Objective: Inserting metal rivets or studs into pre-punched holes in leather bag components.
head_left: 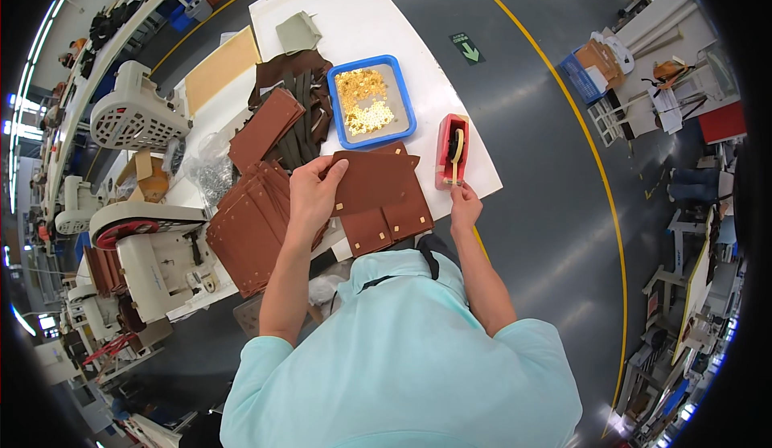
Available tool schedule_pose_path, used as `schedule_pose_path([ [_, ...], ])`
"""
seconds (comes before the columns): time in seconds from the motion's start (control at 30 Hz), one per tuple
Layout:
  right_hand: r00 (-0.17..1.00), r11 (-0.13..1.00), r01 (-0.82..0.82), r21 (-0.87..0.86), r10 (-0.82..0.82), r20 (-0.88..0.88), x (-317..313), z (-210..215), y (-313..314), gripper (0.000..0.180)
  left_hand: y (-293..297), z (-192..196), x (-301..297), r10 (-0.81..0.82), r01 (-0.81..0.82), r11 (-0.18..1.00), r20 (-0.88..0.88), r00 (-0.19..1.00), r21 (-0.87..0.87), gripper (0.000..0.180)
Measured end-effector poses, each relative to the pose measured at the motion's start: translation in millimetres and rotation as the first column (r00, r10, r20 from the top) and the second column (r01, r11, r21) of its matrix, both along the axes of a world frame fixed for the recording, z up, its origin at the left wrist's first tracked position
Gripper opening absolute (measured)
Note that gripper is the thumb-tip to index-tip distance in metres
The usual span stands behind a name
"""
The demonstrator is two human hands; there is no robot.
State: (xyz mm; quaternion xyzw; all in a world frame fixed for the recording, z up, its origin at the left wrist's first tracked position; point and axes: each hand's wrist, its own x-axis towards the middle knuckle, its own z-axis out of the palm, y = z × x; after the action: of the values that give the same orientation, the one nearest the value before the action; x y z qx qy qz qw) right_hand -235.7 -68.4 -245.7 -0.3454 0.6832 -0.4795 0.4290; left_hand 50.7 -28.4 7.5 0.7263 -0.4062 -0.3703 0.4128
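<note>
My left hand (316, 189) is closed on the upper left edge of a brown leather-like panel (374, 181), thumb on top. That panel lies over other brown panels (394, 221) that have small pale squares of tape along their edges. At the table's right edge stands a red tape dispenser (444, 154) with a roll of narrow pale tape. My right hand (465, 207) is at its near end, thumb and fingers pinched at the tape's loose end (456, 179). Beyond the panels sits a blue-rimmed tray (412, 118) holding many small gold-coloured pieces (370, 117).
Stacked brown panels (249, 223) lie left of my left forearm, with dark fabric strips (310, 130) beyond them. A folded grey-green cloth (297, 33) rests farther back on the white table (362, 14). White sewing machines (149, 267) stand at the left; grey floor lies at the right.
</note>
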Motion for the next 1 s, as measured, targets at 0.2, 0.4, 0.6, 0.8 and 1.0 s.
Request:
schedule_pose_path([
  [0.2,0.899,0.966,-0.202,-0.162,0.117,-0.422,-1.2,18.9,-1.2,0.014,3.9,3.5,-6.6,0.027,-0.028,1.000,-0.121,0.992,-0.010,0.025],
  [0.4,0.857,0.981,-0.196,-0.011,0.165,-0.488,-20.0,17.6,9.6,0.017,6.6,4.4,-16.1,-0.038,0.018,0.995,-0.198,0.979,-0.098,0.025],
  [0.6,0.776,0.852,-0.504,-0.144,0.520,0.357,59.5,226.0,21.6,0.013,15.3,4.1,-34.0,-0.112,0.073,0.989,-0.334,0.936,-0.126,0.025],
  [0.8,0.689,0.797,-0.580,-0.168,0.590,0.421,81.4,260.6,23.7,0.013,21.7,23.3,-53.5,-0.198,0.154,0.972,-0.268,0.943,-0.176,0.025],
  [1.0,0.669,0.778,-0.598,-0.193,0.617,0.413,81.1,257.6,22.0,0.013,24.5,36.3,-54.6,-0.223,0.194,0.970,-0.215,0.951,-0.150,0.025],
])
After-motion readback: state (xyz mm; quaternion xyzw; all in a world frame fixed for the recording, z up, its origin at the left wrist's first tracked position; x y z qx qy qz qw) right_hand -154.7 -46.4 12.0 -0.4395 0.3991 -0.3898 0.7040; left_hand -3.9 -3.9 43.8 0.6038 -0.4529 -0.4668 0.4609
